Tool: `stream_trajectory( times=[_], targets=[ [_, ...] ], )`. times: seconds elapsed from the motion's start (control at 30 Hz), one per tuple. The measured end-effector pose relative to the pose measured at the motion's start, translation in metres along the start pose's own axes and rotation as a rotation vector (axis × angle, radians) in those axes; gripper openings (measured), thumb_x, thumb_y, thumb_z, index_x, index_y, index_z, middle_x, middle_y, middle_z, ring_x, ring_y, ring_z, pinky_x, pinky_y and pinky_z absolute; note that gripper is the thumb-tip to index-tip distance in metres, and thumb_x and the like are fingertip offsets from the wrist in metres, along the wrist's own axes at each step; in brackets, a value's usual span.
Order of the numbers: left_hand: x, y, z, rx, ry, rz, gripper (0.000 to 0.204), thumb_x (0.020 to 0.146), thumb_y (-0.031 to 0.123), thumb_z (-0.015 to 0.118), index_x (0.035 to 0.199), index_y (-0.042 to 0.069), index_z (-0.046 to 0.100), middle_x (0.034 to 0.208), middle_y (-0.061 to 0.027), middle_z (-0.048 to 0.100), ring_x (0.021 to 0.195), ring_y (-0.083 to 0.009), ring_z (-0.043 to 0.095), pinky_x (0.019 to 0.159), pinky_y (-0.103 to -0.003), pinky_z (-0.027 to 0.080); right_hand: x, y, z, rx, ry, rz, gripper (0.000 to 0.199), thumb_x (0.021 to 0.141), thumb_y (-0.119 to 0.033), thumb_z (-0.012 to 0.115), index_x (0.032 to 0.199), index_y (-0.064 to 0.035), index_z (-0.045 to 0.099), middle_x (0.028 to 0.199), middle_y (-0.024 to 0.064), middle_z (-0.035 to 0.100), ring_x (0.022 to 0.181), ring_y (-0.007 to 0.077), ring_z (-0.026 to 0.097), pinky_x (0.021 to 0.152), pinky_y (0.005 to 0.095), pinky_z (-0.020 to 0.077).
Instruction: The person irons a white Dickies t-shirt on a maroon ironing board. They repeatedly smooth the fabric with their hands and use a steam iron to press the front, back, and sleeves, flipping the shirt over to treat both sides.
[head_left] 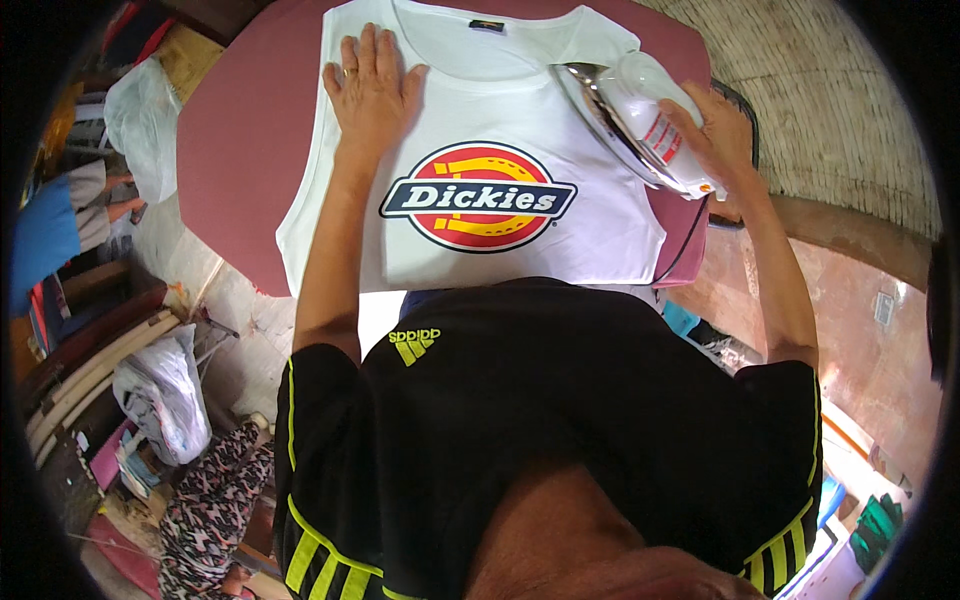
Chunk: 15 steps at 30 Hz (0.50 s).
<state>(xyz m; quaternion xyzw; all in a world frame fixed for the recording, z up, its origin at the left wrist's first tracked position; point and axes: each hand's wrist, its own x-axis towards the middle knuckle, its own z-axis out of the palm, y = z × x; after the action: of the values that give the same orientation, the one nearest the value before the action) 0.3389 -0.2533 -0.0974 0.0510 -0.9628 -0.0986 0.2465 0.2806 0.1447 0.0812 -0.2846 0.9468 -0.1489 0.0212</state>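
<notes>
A white sleeveless shirt (480, 110) with a red, yellow and dark blue printed emblem lies spread on a maroon padded ironing board (245, 150). My left hand (373, 90) rests flat near the shirt's left shoulder strap, fingers stretched out, a ring on one of them. At the shirt's right side my right hand (712, 135) is wrapped around the handle of a white and silver clothes iron (640, 120). The iron is tilted, and its soleplate is mostly hidden; whether it touches the cloth I cannot tell. A dark cord (685, 240) runs down from the iron's heel.
A woven bamboo wall (830, 110) stands at the far right. White plastic bags (145, 125) hang or lie along the left side. At the lower left, a person's patterned trouser leg (215, 500) shows beside stacked clutter. Green cloth (877, 530) lies at the lower right.
</notes>
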Motion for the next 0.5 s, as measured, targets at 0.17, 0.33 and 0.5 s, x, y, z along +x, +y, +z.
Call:
stream_trajectory(
  times=[0.17, 0.33, 0.5],
  targets=[
    [0.024, -0.010, 0.015, 0.013, 0.033, 0.061, 0.072, 0.099, 0.064, 0.034, 0.153, 0.016, 0.040, 0.162, -0.0099, 0.033, 0.153, -0.0315, 0.020, 0.120, -0.060, 0.009, 0.019, -0.007, 0.034, 0.080, -0.015, -0.063, 0.038, 0.098, -0.038, 0.063, 0.115, -0.0035, 0.062, 0.081, 0.0202, 0.069, 0.070, 0.0339, 0.069, 0.066, 0.0414, 0.0531],
    [0.022, -0.009, 0.007, 0.011, 0.013, 0.022, 0.071, 0.098, 0.064, 0.033, 0.151, 0.019, 0.044, 0.160, -0.0088, 0.037, 0.152, -0.0313, 0.024, 0.119, -0.061, 0.013, 0.045, -0.016, 0.041, 0.172, -0.087, -0.078, 0.037, 0.098, -0.036, 0.063, 0.115, -0.0026, 0.062, 0.084, 0.0203, 0.068, 0.072, 0.0318, 0.069, 0.067, 0.0391, 0.0534],
    [0.022, -0.007, 0.008, 0.052, 0.014, 0.025, 0.069, 0.098, 0.065, 0.033, 0.150, 0.022, 0.046, 0.160, -0.0096, 0.037, 0.151, -0.0320, 0.025, 0.119, -0.061, 0.013, 0.019, -0.007, 0.033, 0.078, -0.174, 0.032, 0.043, 0.099, -0.038, 0.063, 0.123, -0.0030, 0.061, 0.093, 0.0203, 0.070, 0.079, 0.0309, 0.070, 0.072, 0.0377, 0.0544]
  ],
)
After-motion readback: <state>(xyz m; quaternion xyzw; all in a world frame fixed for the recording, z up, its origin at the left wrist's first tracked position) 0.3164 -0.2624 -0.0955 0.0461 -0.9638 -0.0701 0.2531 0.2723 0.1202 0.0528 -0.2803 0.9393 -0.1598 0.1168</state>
